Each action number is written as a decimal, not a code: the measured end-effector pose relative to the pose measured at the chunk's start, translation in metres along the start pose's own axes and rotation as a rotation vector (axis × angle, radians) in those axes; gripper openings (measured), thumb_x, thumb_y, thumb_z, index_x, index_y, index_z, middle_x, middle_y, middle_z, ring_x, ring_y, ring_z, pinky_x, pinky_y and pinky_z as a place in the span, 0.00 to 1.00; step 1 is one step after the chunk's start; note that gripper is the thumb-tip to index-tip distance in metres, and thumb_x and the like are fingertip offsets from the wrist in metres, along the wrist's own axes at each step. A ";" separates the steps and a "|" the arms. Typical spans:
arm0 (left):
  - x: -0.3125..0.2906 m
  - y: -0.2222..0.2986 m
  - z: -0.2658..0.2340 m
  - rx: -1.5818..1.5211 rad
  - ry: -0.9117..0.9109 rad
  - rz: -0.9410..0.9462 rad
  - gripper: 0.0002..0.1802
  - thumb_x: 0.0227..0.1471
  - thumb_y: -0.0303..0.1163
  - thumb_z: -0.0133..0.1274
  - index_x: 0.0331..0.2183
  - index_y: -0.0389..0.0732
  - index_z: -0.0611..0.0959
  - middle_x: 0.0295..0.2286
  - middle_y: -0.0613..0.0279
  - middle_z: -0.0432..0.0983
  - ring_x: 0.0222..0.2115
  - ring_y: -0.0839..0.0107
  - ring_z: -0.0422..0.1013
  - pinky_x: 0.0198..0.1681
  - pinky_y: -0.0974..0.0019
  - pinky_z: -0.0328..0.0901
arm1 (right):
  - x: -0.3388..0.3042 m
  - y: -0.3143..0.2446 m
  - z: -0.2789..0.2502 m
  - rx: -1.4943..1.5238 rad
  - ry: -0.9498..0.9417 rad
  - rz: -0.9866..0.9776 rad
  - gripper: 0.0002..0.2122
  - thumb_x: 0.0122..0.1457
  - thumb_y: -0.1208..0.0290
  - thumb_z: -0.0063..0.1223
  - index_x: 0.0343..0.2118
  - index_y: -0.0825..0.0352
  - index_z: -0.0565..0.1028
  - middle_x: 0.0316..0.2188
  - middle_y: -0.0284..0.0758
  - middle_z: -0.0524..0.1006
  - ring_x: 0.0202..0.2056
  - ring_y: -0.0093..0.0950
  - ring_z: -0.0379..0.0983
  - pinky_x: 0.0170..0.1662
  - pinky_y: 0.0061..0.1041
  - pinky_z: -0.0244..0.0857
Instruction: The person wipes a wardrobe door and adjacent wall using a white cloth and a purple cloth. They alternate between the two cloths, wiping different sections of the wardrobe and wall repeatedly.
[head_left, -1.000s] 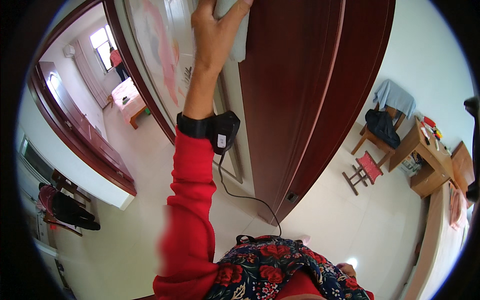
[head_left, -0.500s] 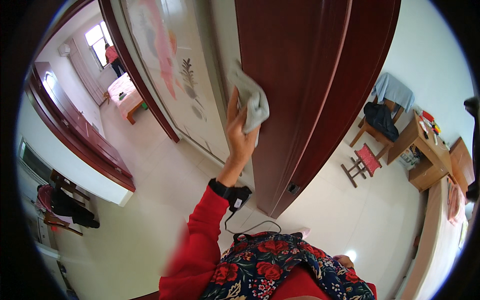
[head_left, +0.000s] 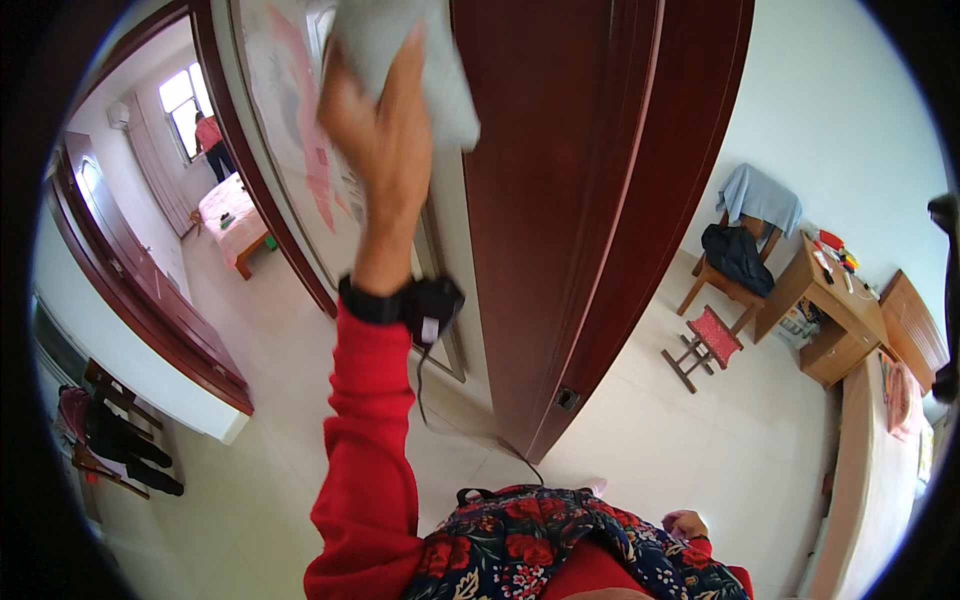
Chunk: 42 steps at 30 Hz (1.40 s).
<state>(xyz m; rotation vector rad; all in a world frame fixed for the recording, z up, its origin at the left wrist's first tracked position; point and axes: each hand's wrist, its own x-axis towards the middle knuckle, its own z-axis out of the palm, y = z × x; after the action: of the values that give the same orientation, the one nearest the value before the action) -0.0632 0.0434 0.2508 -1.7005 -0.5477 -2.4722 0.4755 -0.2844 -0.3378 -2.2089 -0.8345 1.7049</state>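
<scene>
My left hand (head_left: pixel 388 150) is raised high with its fingers closed on a pale grey cloth (head_left: pixel 448 98). Motion blurs both, and the cloth runs out past the upper edge. It lies over the pale strip between a dark red-brown door frame (head_left: pixel 550 190) and a glossy wall panel (head_left: pixel 285 90) with a pink fish painted on it. Around my left wrist is a black band carrying a small black device (head_left: pixel 436 308) with a cable. Low at the right, my right hand (head_left: pixel 685 524) hangs beside the flowered apron (head_left: pixel 530 545), fingers curled; whether they hold anything is hidden.
Right of the frame stand a red folding stool (head_left: pixel 715 337), a chair (head_left: pixel 730 285) with a black bag, a wooden desk (head_left: pixel 830 290) and a bed (head_left: pixel 862 450). At left, a doorway shows a pink bed (head_left: pixel 225 215) and another person (head_left: pixel 212 145). A clothes-draped chair (head_left: pixel 110 395) stands lower left.
My left hand has moved up and to the left with the cloth, from the door frame's edge toward the painted panel. The view has shifted slightly. My right hand shows more now.
</scene>
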 end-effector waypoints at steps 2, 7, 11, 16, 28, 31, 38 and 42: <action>0.042 0.006 0.035 0.050 -0.084 0.195 0.25 0.53 0.25 0.55 0.54 0.36 0.72 0.44 0.55 0.76 0.45 0.64 0.72 0.47 0.66 0.67 | -0.007 -0.001 0.011 0.138 0.065 -0.053 0.20 0.30 0.93 0.53 0.31 0.69 0.81 0.23 0.34 0.79 0.24 0.27 0.74 0.24 0.26 0.67; 0.045 -0.001 0.097 -0.050 -0.224 0.670 0.32 0.50 0.26 0.58 0.58 0.46 0.70 0.57 0.55 0.65 0.59 0.55 0.59 0.61 0.49 0.55 | -0.015 0.029 0.026 0.274 0.108 -0.122 0.17 0.39 0.90 0.44 0.32 0.73 0.80 0.25 0.38 0.80 0.26 0.31 0.76 0.27 0.27 0.71; -0.003 -0.012 0.084 0.157 -0.219 0.689 0.35 0.49 0.24 0.58 0.59 0.48 0.69 0.58 0.56 0.63 0.61 0.55 0.55 0.65 0.50 0.49 | -0.013 0.058 0.034 0.363 0.064 -0.019 0.18 0.38 0.91 0.45 0.32 0.73 0.80 0.26 0.38 0.79 0.27 0.31 0.76 0.29 0.29 0.71; -0.072 -0.026 0.035 0.295 -0.364 0.536 0.32 0.43 0.20 0.55 0.53 0.52 0.77 0.57 0.64 0.65 0.58 0.60 0.59 0.58 0.51 0.57 | 0.004 0.067 0.024 0.322 0.041 0.067 0.17 0.39 0.90 0.46 0.33 0.72 0.80 0.27 0.38 0.80 0.28 0.31 0.76 0.30 0.28 0.71; -0.126 -0.042 -0.019 0.393 -0.593 0.462 0.38 0.38 0.20 0.57 0.54 0.58 0.76 0.60 0.66 0.61 0.62 0.60 0.55 0.60 0.51 0.55 | 0.041 0.051 0.002 -0.338 0.182 -0.334 0.13 0.33 0.86 0.51 0.26 0.66 0.76 0.22 0.35 0.74 0.23 0.32 0.72 0.24 0.29 0.65; -0.065 -0.040 0.002 0.487 -0.520 0.454 0.39 0.38 0.20 0.56 0.55 0.55 0.75 0.60 0.63 0.60 0.61 0.58 0.55 0.58 0.50 0.56 | 0.039 0.030 -0.004 0.117 0.010 0.064 0.21 0.33 0.92 0.50 0.35 0.71 0.81 0.27 0.38 0.80 0.28 0.32 0.76 0.28 0.27 0.69; 0.071 -0.026 0.084 0.147 -0.225 0.820 0.31 0.51 0.25 0.57 0.57 0.46 0.71 0.58 0.53 0.63 0.62 0.55 0.54 0.63 0.52 0.52 | -0.013 0.022 0.020 -0.240 0.241 -0.321 0.06 0.47 0.78 0.49 0.26 0.67 0.78 0.21 0.35 0.76 0.24 0.28 0.71 0.28 0.26 0.67; 0.052 -0.027 0.089 0.191 -0.188 0.820 0.28 0.53 0.27 0.56 0.56 0.45 0.73 0.58 0.53 0.62 0.62 0.55 0.54 0.63 0.52 0.50 | -0.036 0.028 0.032 0.085 0.160 -0.186 0.07 0.53 0.74 0.48 0.25 0.69 0.78 0.19 0.33 0.76 0.24 0.23 0.71 0.28 0.23 0.66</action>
<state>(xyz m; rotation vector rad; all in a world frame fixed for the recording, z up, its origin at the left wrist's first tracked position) -0.0116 0.1056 0.3199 -1.6374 -0.0528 -1.6458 0.4480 -0.3322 -0.3323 -2.1062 -0.8796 1.4308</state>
